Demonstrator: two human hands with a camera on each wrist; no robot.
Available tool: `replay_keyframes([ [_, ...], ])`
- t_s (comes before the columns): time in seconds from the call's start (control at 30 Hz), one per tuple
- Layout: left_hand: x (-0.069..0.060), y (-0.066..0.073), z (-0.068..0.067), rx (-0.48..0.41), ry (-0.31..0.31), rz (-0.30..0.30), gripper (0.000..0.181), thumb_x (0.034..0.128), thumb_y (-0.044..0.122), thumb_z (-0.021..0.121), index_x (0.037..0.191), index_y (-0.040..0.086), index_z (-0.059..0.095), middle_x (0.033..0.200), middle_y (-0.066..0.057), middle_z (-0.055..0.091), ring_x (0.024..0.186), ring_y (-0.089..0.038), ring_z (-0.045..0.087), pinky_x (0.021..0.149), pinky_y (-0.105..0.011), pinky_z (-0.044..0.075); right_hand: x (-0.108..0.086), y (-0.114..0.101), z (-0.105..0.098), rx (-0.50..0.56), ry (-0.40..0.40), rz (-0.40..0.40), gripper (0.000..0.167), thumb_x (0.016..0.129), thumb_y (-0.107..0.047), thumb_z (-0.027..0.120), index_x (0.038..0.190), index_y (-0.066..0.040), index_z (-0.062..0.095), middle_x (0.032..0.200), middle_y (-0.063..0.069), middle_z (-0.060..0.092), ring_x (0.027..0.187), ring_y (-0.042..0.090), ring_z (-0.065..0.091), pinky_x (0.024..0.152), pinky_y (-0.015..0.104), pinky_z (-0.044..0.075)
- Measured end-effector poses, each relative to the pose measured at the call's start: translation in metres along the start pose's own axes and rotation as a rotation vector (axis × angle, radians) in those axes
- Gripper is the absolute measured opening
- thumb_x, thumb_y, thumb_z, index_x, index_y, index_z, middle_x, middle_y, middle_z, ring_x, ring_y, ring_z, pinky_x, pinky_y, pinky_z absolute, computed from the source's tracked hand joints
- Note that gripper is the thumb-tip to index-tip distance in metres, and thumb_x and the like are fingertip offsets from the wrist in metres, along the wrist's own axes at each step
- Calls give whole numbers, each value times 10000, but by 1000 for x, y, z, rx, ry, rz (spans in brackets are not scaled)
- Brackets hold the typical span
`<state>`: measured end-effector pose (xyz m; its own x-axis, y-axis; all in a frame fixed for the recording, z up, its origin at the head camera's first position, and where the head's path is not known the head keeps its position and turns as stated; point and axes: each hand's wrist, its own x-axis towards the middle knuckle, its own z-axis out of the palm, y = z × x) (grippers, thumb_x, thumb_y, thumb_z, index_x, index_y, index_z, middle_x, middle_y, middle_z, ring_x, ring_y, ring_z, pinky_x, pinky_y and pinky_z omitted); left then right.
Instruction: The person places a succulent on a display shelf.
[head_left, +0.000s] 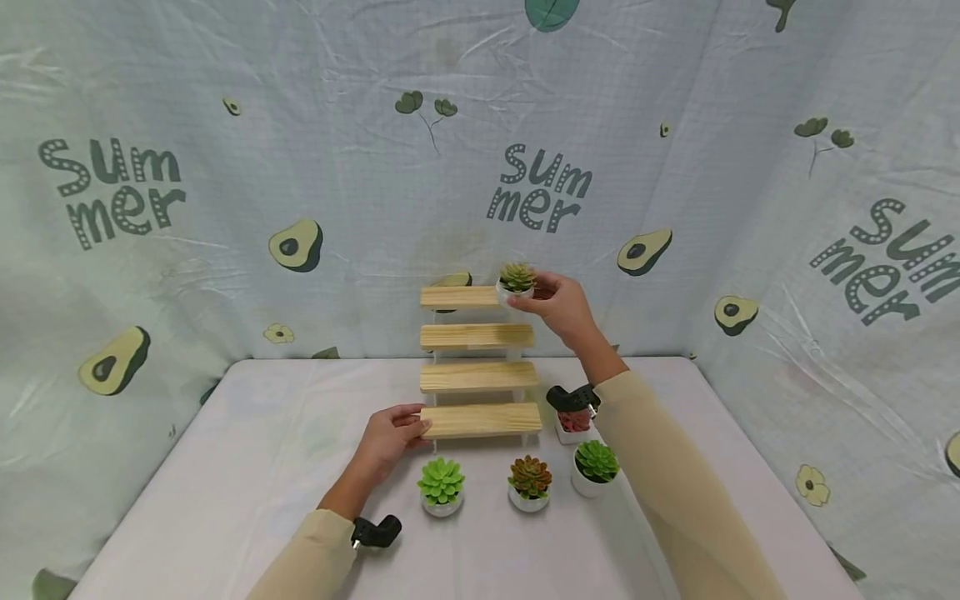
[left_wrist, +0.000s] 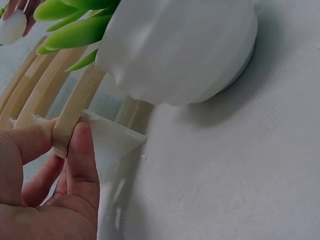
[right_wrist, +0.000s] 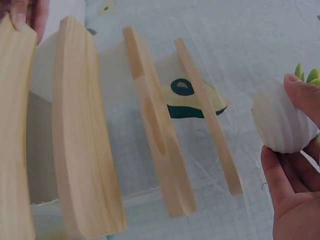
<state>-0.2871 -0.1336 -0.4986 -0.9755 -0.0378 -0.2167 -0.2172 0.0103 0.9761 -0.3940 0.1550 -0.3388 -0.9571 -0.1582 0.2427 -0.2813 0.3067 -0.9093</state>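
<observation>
The left hand pinches the lowest wooden board at its left end, while the right hand grasps a potted succulent between thumb and fingers.

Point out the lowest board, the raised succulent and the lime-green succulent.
Lowest board [head_left: 483, 420], head view: middle of its top face.
Raised succulent [right_wrist: 280, 117], right wrist view: side of its white pot.
Lime-green succulent [head_left: 441, 482], head view: its leaves.
</observation>
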Motion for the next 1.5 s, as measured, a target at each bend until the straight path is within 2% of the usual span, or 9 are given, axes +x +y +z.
replay_keyframes([
  [0.53, -3, 3, 1, 4, -23, 3, 430, 975, 13, 672, 1382, -75, 567, 1079, -142, 665, 847, -130, 677, 764, -292, 635, 20, 5, 19, 52, 22, -7, 615, 851, -232, 862, 1393, -66, 622, 1330, 159, 667, 1219, 296, 643, 1033, 455, 550],
  [0.8, -3, 0, -2, -9, -30, 1, 447, 970, 14, 682, 1386, -87, 555, 1063, -137, 677, 840, -133, 683, 762, -297, 636, 27, 6, 28, 4, 22, -11, 642, 849, -282, 863, 1404, -78, 614, 1300, 144, 679, 1186, 275, 659, 990, 421, 571],
  [1.13, -3, -2, 1, -14, -20, -18, 424, 969, 10, 679, 1373, -63, 577, 1049, -134, 681, 840, -140, 686, 763, -297, 636, 34, 4, 36, -17, 41, 3, 557, 825, -314, 882, 1297, -92, 688, 1198, 124, 717, 1088, 257, 679, 915, 412, 585],
  [1.5, -7, -2, 2, -25, -24, -10, 436, 974, 15, 675, 1386, -71, 561, 1066, -133, 678, 842, -129, 680, 768, -302, 634, 38, 1, 44, -72, 29, 12, 562, 850, -319, 860, 1337, -105, 676, 1235, 119, 718, 1118, 255, 680, 952, 433, 579],
])
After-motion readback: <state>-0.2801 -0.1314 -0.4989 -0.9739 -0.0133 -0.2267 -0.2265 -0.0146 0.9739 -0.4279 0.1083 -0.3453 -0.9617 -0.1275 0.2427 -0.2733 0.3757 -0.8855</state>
